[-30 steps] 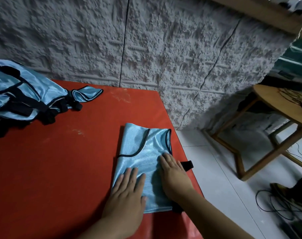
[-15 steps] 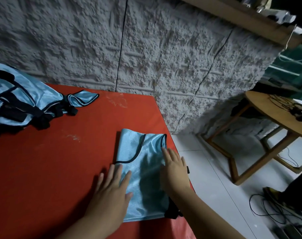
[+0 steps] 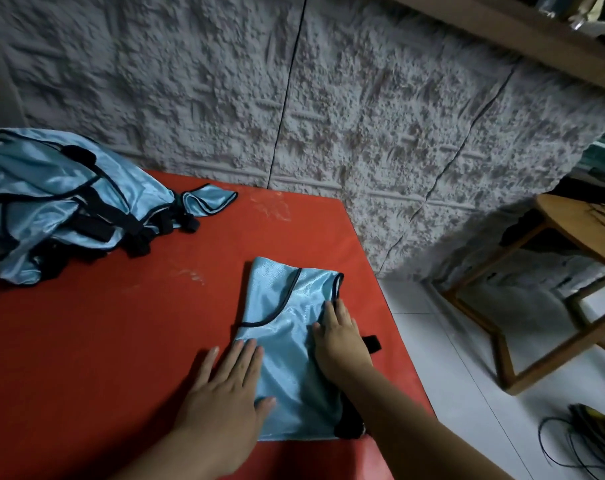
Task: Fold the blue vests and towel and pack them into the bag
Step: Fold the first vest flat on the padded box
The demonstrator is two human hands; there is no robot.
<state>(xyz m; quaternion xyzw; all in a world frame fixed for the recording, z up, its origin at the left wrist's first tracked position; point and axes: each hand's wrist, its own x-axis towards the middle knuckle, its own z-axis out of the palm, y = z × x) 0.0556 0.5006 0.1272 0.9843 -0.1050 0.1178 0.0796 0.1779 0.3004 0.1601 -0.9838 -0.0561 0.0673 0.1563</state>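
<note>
Both hands lay flat with straight fingers on the folded vest (image 3: 287,327): left hand (image 3: 225,393) pressing its left edge, right hand (image 3: 341,336) its right side.

The left hand (image 3: 225,403) has slid off the folded vest (image 3: 290,341) onto the red table (image 3: 86,358).
</note>
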